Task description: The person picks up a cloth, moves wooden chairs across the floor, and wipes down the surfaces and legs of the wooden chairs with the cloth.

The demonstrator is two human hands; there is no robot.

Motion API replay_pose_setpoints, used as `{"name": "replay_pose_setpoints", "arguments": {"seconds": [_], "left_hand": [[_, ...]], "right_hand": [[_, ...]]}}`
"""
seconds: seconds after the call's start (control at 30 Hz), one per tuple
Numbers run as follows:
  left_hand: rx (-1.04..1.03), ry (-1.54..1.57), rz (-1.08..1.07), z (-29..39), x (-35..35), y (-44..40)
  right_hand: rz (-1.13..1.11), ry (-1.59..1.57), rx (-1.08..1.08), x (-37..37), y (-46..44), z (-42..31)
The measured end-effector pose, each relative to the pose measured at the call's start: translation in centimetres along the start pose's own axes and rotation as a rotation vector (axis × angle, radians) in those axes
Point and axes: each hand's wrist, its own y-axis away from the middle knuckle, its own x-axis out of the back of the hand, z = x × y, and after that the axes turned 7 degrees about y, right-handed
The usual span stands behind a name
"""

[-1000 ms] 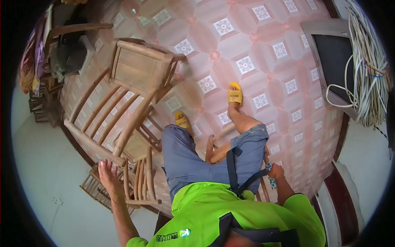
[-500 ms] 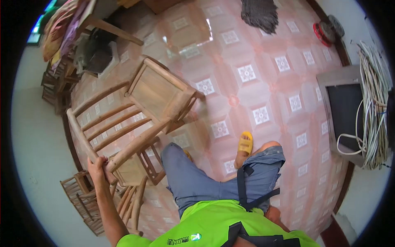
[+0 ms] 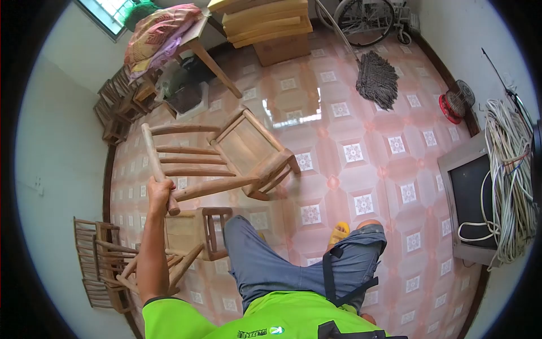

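Note:
My left hand [image 3: 161,193] is wrapped round the top rail of a wooden chair [image 3: 248,148], at the end nearer me. The chair has a slatted back and a panelled seat, and it is tilted, with its back toward my left. Just below it is a second wooden chair [image 3: 185,230], beside my left leg and partly hidden by my forearm. A sliver of skin shows by my right hip; it may be my right hand [image 3: 368,318], but no fingers are visible.
More wooden chairs [image 3: 101,265] stand along the left wall, others [image 3: 121,104] farther back. A table [image 3: 212,65] holds cloth bundles. Behind are yellow stacked slabs [image 3: 265,22], a wheelchair [image 3: 367,22] and a mop [image 3: 377,79]. A television [image 3: 471,198] with coiled cable [image 3: 511,181] is right.
My left hand has moved forward and slightly right with the chair, swinging its back away from me. The view has tilted up, bringing the wheelchair and slabs into sight.

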Motion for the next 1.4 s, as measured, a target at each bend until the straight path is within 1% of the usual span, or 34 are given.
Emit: {"name": "replay_pose_setpoints", "arguments": {"seconds": [0.03, 0.13, 0.17, 0.2, 0.23, 0.3, 0.37, 0.43, 0.47, 0.53, 0.6, 0.67, 0.73, 0.8, 0.83, 0.9, 0.93, 0.97, 1.03, 1.07, 1.1, 1.13, 1.17, 1.23, 1.3, 1.37, 1.4], "left_hand": [[0.002, -0.034, -0.018, 0.1, -0.1, -0.1], [-0.011, 0.01, 0.005, -1.3, -0.2, -0.8], [-0.016, 0.032, 0.015, -1.5, 0.0, -1.0], [-0.02, 0.04, 0.019, -1.4, -0.1, -0.9], [-0.02, 0.023, 0.035, -1.1, -0.4, -0.5], [-0.033, 0.012, 0.06, -0.6, -0.6, -0.3], [-0.06, 0.011, 0.071, -1.3, -0.5, -0.6], [-0.058, 0.003, 0.095, -1.3, -0.1, 0.1], [-0.053, -0.003, 0.102, -1.1, 0.0, 0.2], [-0.03, 0.012, 0.126, -2.0, 0.6, 0.4], [-0.02, 0.014, 0.118, -4.3, 2.2, -0.4], [-0.009, 0.032, 0.107, -4.6, 2.4, -0.4], [-0.029, 0.092, 0.151, -3.1, 2.0, 1.1], [-0.043, 0.09, 0.152, -3.7, 1.7, 0.5], [-0.06, 0.063, 0.143, -3.8, 1.4, 0.0], [-0.095, 0.093, 0.159, -3.4, 0.3, -0.2], [-0.117, 0.08, 0.162, -2.5, -0.4, 0.1], [-0.139, 0.067, 0.167, -1.6, -0.9, 0.3], [-0.156, 0.043, 0.206, -2.9, -2.6, -1.6], [-0.073, 0.109, 0.159, -1.2, -2.2, -0.4], [-0.078, 0.124, 0.167, -1.0, -2.3, -0.4], [-0.068, 0.112, 0.161, -0.9, -2.3, -0.2], [-0.058, 0.096, 0.154, -0.9, -2.3, -0.2], [-0.061, 0.091, 0.136, -0.6, -2.2, -0.1], [-0.046, 0.047, 0.108, 0.2, -1.8, 0.5], [-0.031, 0.057, 0.092, -0.2, -1.7, 0.3], [-0.067, 0.026, 0.084, -0.3, -1.9, 0.6]], "right_hand": [[-0.019, 0.0, 0.016, -2.9, 0.1, 2.1], [-0.079, 0.001, 0.052, -14.5, 3.4, 13.1], [-0.099, 0.004, 0.061, -15.2, 6.1, 14.1], [-0.121, 0.008, 0.073, -7.4, -3.2, 6.7], [-0.143, 0.014, 0.087, -5.0, -2.3, 4.5], [-0.152, 0.025, 0.11, -2.1, -2.0, 2.4], [0.027, 0.053, -0.186, 3.4, -1.6, 1.3], [0.321, -0.161, -0.289, 9.7, -1.3, 0.3], [0.509, -0.248, -0.275, 13.1, -1.5, -0.7], [0.602, -0.573, -0.35, 19.9, -2.0, -2.7], [0.745, -0.725, -0.225, 26.3, -0.6, -7.0], [0.898, -0.841, -0.027, 30.2, -2.8, -7.9], [0.832, -1.083, 0.203, 35.0, -2.5, -11.3], [0.825, -1.224, 0.447, 39.2, -0.2, -18.1], [0.672, -1.214, 0.589, 40.8, -0.4, -19.0], [0.647, -1.193, 0.65, 42.8, 2.9, -27.0], [0.678, -1.154, 0.624, 43.3, 2.4, -29.4], [0.562, -1.055, 0.77, 44.0, 2.1, -30.9], [0.623, -0.95, 0.738, 43.9, 2.1, -35.2], [0.637, -0.908, 0.748, 43.5, 2.8, -37.3], [0.651, -0.869, 0.757, 43.1, 3.4, -39.3], [0.622, -0.894, 0.801, 42.4, 3.1, -40.4], [0.647, -0.738, 0.742, 41.8, 4.1, -41.5], [0.664, -0.712, 0.73, 40.0, 1.9, -42.0], [0.587, -0.745, 0.663, 38.6, -0.5, -41.3], [0.605, -0.757, 0.705, 37.8, -2.7, -40.1], [0.586, -0.924, 0.675, 37.7, -3.0, -39.8]]}}
